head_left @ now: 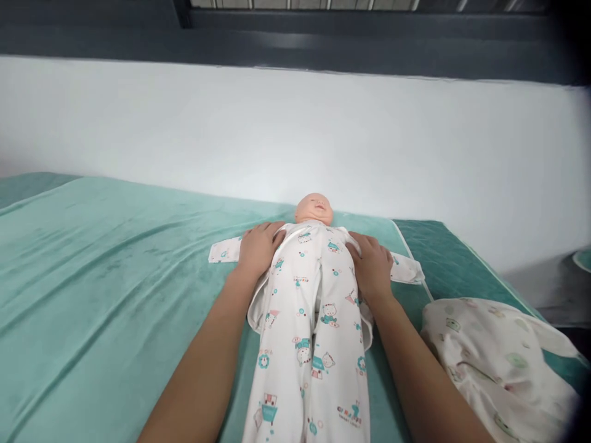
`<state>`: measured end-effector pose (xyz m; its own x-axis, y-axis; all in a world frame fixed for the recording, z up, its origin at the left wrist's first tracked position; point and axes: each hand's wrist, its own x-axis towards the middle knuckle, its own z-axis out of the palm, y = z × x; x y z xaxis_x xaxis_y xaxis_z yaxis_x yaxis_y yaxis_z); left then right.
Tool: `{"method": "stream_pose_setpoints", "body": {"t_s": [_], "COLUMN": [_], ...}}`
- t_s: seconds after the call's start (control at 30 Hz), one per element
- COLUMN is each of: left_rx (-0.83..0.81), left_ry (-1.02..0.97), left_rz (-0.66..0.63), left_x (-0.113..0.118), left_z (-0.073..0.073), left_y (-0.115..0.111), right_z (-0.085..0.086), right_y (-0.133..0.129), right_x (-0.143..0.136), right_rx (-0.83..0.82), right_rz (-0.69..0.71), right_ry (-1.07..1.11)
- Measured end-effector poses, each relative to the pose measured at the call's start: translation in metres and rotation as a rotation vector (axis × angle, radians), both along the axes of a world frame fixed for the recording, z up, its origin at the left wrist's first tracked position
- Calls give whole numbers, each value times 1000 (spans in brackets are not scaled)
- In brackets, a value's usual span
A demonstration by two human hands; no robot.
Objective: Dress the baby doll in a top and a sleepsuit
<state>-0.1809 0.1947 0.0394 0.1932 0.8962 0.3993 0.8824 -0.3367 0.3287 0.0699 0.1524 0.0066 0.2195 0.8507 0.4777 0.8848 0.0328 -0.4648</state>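
Observation:
A baby doll (314, 208) lies face up, its head near the wall and only the head bare. White printed baby pants (295, 295) are spread lengthwise over its body, waist end just below the chin, legs reaching toward me. From under them, a matching top's sleeves stick out, the left sleeve (224, 250) and the right sleeve (407, 269). My left hand (261, 246) rests palm down at the pants' left upper edge, fingers stretched out. At the opposite edge lies my right hand (372, 261), its fingers extended over the cloth and the thumb on the pants.
Light green plush cloth (115, 277) covers the surface, with folds at left. A crumpled white printed cloth (498, 363) lies at lower right beside my forearm. Behind the doll's head rises a white wall (286, 129), with a dark ledge (286, 43) above.

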Motion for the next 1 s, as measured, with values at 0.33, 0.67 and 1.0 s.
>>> {"method": "stream_pose_setpoints", "body": {"t_s": [0.33,0.67,1.0], "left_rx": [-145,-66,-188], "left_ry": [41,-113,106], "left_rz": [267,56,-183], "left_x": [-25,-19,-16], "left_z": [7,20,19], "left_y": [22,14,-2], "right_z": [-6,17,9], "right_y": [39,12,16], "right_x": [74,35,24], "right_rx": [-278,245,-49], "right_rz": [21,158,326], "right_ry": [191,-122,-124]}}
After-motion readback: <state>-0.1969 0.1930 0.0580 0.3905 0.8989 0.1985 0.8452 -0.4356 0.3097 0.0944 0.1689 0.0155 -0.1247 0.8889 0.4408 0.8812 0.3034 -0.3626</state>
